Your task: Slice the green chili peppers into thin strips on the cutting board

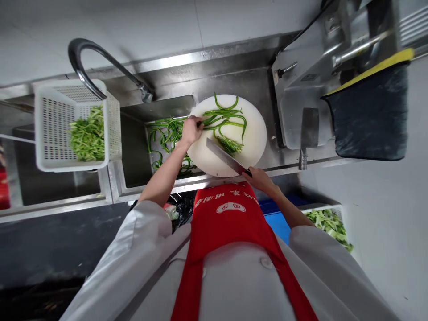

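Note:
On a round white cutting board (200, 154) lie several long, curved green peppers (230, 117). My left hand (192, 129) is closed around the left ends of some of them, over the board's left edge. My right hand (260, 179) grips the handle of a cleaver (224, 157) at the near edge of the board. Its blade points up and to the left, apart from my left hand. A small pile of cut green pieces (231, 145) sits just beyond the blade. More long green peppers (169, 133) lie in the sink beside the board.
A white plastic basket (113, 129) with cut greens stands on the left, under a curved faucet (100, 53). A second cleaver (310, 129) rests by a metal machine (290, 102) at right. Below right is a crate of chopped greens (331, 225).

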A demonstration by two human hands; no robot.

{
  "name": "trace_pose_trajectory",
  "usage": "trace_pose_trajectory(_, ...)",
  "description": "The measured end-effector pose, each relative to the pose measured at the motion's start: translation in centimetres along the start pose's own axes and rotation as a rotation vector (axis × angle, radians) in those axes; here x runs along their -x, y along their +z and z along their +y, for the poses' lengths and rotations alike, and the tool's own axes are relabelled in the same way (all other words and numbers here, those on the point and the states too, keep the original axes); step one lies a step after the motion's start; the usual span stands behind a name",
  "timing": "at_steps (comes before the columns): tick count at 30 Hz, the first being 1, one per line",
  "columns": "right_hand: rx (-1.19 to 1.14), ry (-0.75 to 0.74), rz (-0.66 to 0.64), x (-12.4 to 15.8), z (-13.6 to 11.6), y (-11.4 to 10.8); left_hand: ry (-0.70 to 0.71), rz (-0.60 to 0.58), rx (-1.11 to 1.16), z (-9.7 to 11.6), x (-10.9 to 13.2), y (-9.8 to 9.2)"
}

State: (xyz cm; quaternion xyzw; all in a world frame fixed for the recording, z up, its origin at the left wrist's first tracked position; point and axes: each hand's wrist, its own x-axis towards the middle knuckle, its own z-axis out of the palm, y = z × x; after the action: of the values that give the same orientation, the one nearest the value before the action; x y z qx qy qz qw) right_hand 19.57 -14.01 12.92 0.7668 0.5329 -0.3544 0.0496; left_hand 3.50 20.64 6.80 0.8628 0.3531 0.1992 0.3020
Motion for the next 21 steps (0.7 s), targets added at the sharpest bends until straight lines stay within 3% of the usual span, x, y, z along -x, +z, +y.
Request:
trace_pose_trajectory(3,-0.04,0.029,0.037,-0.3,0.9,0.3,-0.147,-0.024,0.165,1.1,3.3,-3.2)
trace_pose_trajectory(6,-0.07,0.042,0.061,-0.5,1.0,0.6,-0.321,-0.052,0.426,0.9,8.3,-4.8)
trace_pose_trajectory(10,-0.076,0.018,0.078,0.1,0.5,1.4,-0.593,-0.038,0.695,-1.4,17.0,-4.6)
trace_pose_trajectory(14,-0.087,-0.057,0.042,1.6,-0.6,3.2,-0.848,-0.034,0.772,-3.9,24.2,-3.7)
trace_pose_trajectory(17,-0.066,-0.044,-0.075,2.5,-2.1,4.8,-0.908,0.027,0.775,-4.6,26.5,-3.2)
trace_pose_trajectory(21,0.079,0.063,-0.181,2.5,-4.8,6.7,-0.904,0.094,0.752,-4.1,26.5,-2.0)
